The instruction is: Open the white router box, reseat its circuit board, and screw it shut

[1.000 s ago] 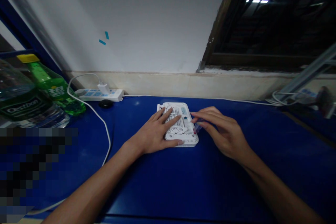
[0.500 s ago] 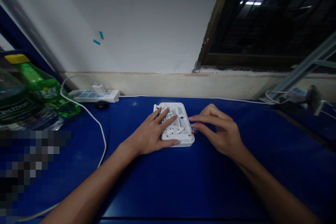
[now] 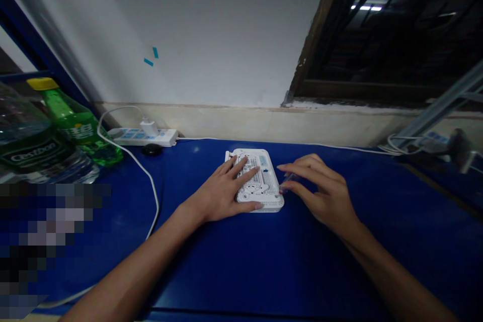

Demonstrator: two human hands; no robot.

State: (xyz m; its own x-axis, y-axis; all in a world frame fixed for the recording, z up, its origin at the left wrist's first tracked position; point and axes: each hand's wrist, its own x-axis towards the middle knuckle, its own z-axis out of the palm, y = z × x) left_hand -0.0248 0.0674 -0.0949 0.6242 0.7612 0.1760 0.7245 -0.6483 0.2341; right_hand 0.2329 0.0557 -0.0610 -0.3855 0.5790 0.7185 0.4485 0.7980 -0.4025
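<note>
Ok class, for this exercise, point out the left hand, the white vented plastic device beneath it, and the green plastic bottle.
left hand (image 3: 222, 193), head view, on the back of the hand
white vented plastic device (image 3: 269, 186), head view, on its perforated face
green plastic bottle (image 3: 62, 108), head view, on its green body

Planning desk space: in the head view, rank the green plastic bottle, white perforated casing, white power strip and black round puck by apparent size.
1. Green plastic bottle, though nearness may inflate it.
2. White perforated casing and white power strip: too close to rank, the strip longer, the casing broader.
3. Black round puck.
</note>
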